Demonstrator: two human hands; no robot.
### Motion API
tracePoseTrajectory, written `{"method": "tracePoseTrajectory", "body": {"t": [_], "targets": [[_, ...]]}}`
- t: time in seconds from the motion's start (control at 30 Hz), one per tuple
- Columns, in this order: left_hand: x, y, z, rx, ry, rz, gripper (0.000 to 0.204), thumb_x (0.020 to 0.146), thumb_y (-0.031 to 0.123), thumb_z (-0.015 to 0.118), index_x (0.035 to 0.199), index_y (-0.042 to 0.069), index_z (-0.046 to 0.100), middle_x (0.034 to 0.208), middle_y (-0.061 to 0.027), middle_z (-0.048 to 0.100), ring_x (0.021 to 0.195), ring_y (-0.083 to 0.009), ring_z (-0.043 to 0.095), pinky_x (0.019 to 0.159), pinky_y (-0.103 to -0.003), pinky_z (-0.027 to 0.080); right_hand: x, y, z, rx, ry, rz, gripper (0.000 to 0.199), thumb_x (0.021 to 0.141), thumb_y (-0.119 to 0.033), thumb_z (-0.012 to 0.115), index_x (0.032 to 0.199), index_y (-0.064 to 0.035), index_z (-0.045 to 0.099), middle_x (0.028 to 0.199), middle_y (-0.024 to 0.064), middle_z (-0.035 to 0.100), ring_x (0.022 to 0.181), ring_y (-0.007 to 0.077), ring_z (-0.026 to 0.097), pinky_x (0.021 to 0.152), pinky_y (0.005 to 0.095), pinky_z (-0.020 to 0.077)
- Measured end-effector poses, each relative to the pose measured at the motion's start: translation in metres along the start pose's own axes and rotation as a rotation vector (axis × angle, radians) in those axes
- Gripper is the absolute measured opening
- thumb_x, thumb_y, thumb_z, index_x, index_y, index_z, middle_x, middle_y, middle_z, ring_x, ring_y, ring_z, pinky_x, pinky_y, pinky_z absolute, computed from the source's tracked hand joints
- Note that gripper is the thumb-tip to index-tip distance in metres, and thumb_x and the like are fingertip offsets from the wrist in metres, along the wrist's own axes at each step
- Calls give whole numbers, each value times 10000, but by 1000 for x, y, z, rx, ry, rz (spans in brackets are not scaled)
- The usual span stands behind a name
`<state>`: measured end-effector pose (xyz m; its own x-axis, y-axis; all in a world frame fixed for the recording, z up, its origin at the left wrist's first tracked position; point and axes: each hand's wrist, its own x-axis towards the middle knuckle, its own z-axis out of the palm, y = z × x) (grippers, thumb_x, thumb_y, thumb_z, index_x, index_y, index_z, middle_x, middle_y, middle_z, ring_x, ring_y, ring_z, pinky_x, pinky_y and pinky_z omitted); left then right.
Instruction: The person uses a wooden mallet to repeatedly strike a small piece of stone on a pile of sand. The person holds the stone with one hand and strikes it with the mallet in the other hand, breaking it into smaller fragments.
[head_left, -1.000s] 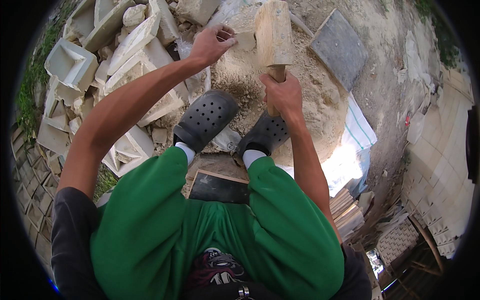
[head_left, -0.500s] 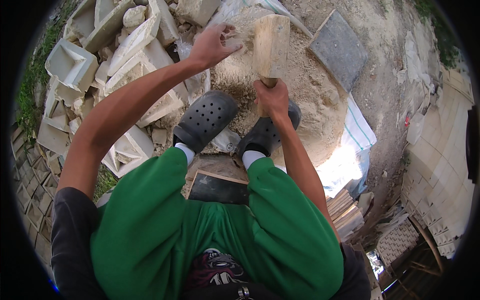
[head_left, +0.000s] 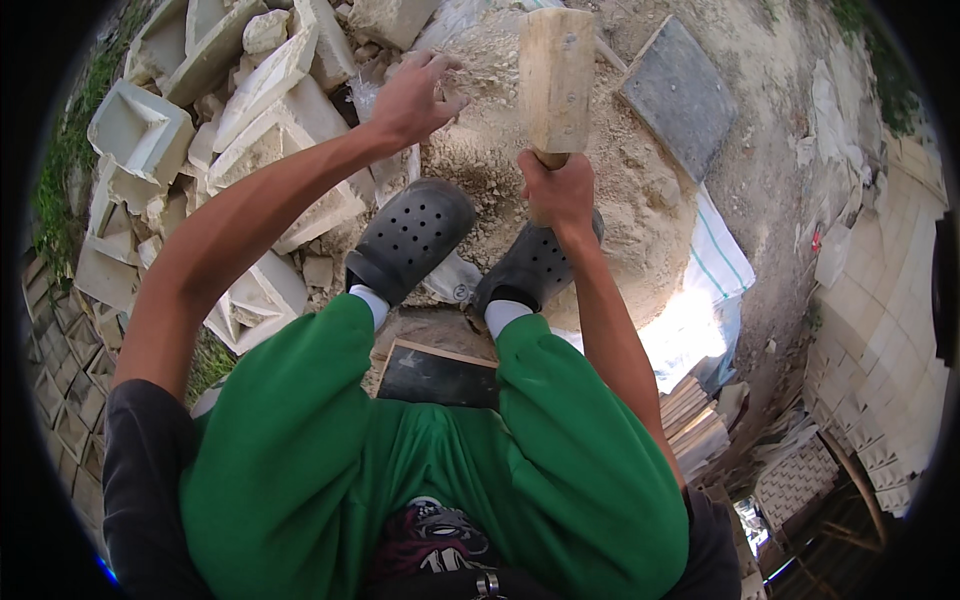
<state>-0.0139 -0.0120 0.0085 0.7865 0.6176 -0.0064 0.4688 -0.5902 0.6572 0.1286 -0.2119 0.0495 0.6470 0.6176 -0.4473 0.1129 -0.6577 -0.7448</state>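
A wooden mallet stands up from my right hand, whose fingers wrap round its handle just under the thick block head. Left of it, my left hand hovers at the edge of a mound of pale crushed rubble, fingers apart and nothing in them. The mallet head hides part of that mound. Below both hands are my feet in dark grey clogs, at the near edge of the rubble.
Broken pale blocks with hollow faces are heaped at the left. A grey square slab lies right of the mound. White woven sheeting shows under the rubble, near stacked wooden strips. A dark board sits between my legs.
My right hand and the mallet have shifted slightly right and away from me. My left hand has drawn a little to the left, its fingers still apart.
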Motion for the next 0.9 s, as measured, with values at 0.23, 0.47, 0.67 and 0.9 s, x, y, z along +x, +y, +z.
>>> {"method": "tracePoseTrajectory", "body": {"t": [0.23, 0.47, 0.67, 0.9], "targets": [[10, -8, 3, -106, -66, -2, 432, 878, 287, 748, 1230, 57, 645, 1061, -133, 654, 921, -277, 666, 846, -392, 535, -7, -48, -24, -90, -72, 187, 440, 789, -323, 717, 1025, 46, 687, 797, 165, 732, 675, 279, 725, 665, 370, 560], [18, 6, 12, -186, -118, -17, 348, 882, 251, 740, 1148, 33, 689, 962, -141, 667, 862, -264, 669, 789, -384, 543, -10, -21, -11, 43, 34, -41, 268, 845, -234, 727, 909, 22, 678, 677, 77, 678, 538, 172, 662, 539, 323, 523], [2, 20, 10, -77, -118, 43, 293, 874, 216, 733, 1090, 27, 678, 954, -149, 659, 883, -300, 667, 789, -392, 530, -5, -20, -7, -93, -58, 146, 415, 771, -321, 719, 999, 24, 691, 824, 189, 728, 739, 299, 724, 684, 396, 549], [-5, -6, 17, -97, -89, 159, 305, 867, 230, 749, 1082, 31, 663, 966, -143, 661, 897, -315, 667, 794, -408, 531, -18, -24, -15, 46, -5, -64, 443, 799, -333, 749, 1047, 30, 694, 868, 197, 737, 840, 327, 740, 755, 398, 553]]}}
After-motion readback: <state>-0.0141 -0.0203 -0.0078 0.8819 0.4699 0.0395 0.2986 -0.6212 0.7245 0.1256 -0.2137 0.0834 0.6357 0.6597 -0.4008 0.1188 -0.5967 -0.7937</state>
